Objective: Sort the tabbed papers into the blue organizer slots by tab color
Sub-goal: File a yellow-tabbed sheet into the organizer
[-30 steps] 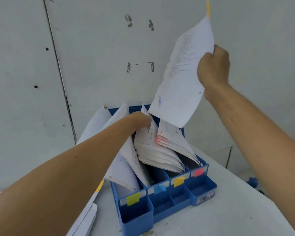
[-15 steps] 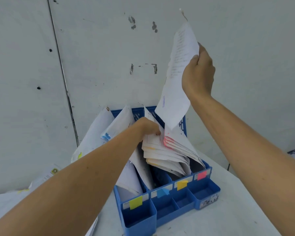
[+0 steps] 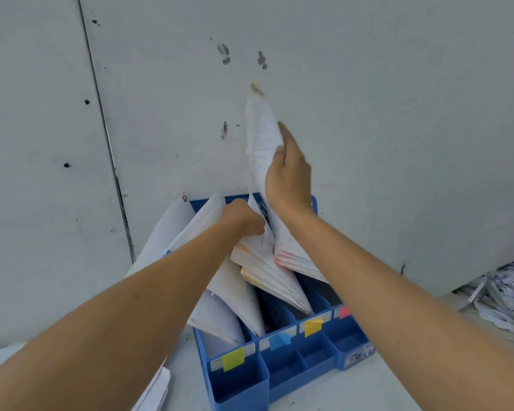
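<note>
Your right hand [image 3: 288,179] has its grip clenched round a sheet [image 3: 260,137], index finger straight up along it, holding it upright with its yellow tab [image 3: 256,89] on top, above the blue organizer [image 3: 241,390] on the counter [image 3: 368,390]. Your left hand [image 3: 244,218] is dug into the yellow-tabbed papers [image 3: 267,271] filed there, fingers curled; the fingertips are buried, so whether that grip grasps or only pushes cannot be told. The sheet is blurred, and its lower end vanishes behind your right wrist by the pink-tabbed stack [image 3: 294,258].

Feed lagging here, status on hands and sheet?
Right hand holds yellow-tabbed sheet over blue organizer. Left hand grips filed papers. Slot opening hidden.
</note>
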